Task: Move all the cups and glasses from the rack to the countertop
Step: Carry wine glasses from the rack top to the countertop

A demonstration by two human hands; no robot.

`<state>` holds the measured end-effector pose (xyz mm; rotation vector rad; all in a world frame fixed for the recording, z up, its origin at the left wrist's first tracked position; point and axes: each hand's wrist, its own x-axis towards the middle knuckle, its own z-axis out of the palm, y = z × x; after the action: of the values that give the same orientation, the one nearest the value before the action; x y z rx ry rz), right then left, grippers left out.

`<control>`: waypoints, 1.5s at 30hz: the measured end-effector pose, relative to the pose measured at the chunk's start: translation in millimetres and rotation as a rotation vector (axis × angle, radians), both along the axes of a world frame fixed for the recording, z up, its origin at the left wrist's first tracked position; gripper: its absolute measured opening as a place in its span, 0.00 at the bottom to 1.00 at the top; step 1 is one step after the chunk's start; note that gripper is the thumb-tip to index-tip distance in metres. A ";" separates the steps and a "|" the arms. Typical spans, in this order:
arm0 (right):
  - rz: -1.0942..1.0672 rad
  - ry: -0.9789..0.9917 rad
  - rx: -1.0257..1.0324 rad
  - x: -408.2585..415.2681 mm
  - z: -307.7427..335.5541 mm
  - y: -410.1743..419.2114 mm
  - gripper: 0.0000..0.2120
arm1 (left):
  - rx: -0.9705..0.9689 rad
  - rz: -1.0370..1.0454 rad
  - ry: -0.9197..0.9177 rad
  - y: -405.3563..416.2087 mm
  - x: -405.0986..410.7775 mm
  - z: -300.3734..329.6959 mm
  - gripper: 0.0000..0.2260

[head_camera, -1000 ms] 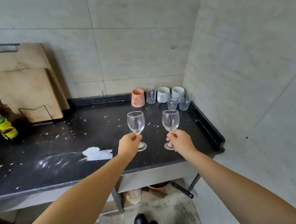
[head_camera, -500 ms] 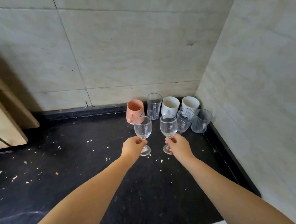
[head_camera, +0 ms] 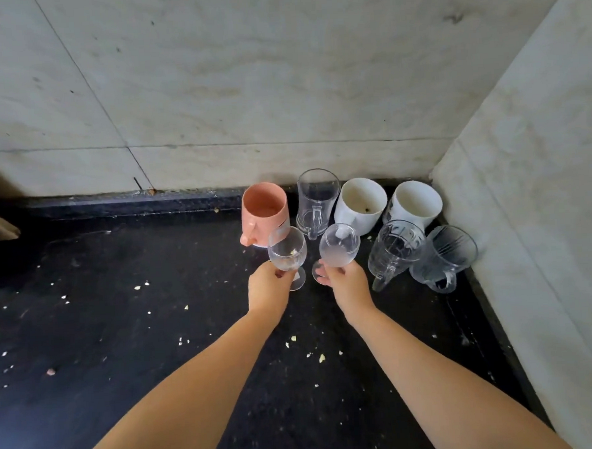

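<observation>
Two wine glasses are in your hands, one each, both upright. Your left hand (head_camera: 269, 289) has its fingers closed around the stem of the left wine glass (head_camera: 286, 249), and your right hand (head_camera: 347, 285) has its fingers closed around the stem of the right wine glass (head_camera: 339, 245). Both feet are low over the black counter (head_camera: 121, 319); I cannot tell if they touch it already.

Seen from the pair, the pink cup (head_camera: 266, 212) is at 11 o'clock, very close behind the left bowl. The clear mug (head_camera: 315, 201) is at 12 o'clock. One white mug (head_camera: 360, 202) is at 1 o'clock, and the second white mug (head_camera: 413, 204) is at 2 o'clock in the corner. Two ribbed glass mugs, the nearer (head_camera: 393, 251) and the farther (head_camera: 442, 258), stand at 3 o'clock, just beside your right hand.

In my judgement the step is to set both glasses down. Lower them straight, so each foot lands flat. Keep a gap between the two bowls, and do not push forward, because the pink cup and the clear mug are near. Watch the crumbs (head_camera: 320, 358) on the counter: a foot resting on one could rock. Open your fingers only when each glass stands steady, then pull your hands back toward 6 o'clock, away from the ribbed mug handle.
</observation>
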<state>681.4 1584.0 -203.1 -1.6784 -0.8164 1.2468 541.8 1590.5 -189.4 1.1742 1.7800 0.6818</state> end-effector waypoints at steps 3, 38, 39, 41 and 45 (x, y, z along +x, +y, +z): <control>0.013 0.021 -0.005 -1.6 -15.3 3.5 0.09 | -0.036 0.027 0.010 3.9 -2.2 -12.9 0.08; 0.541 -0.903 -0.086 -10.5 118.3 -74.5 0.14 | 0.050 -0.345 0.623 -53.0 -57.5 95.4 0.17; 0.581 -0.992 -0.070 -14.9 124.9 -78.9 0.14 | 0.071 -0.379 0.672 -59.0 -62.2 99.9 0.17; 0.665 -1.144 -0.039 -23.8 135.2 -86.7 0.15 | 0.132 -0.437 0.774 -72.1 -72.1 106.7 0.17; 0.793 -1.267 0.046 -45.6 151.8 -97.7 0.17 | 0.209 -0.473 0.942 -98.3 -93.5 120.5 0.17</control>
<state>635.8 1486.3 -51.3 -2.1083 -2.3936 0.4125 448.3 1492.2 -68.9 2.2075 2.0375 -0.0101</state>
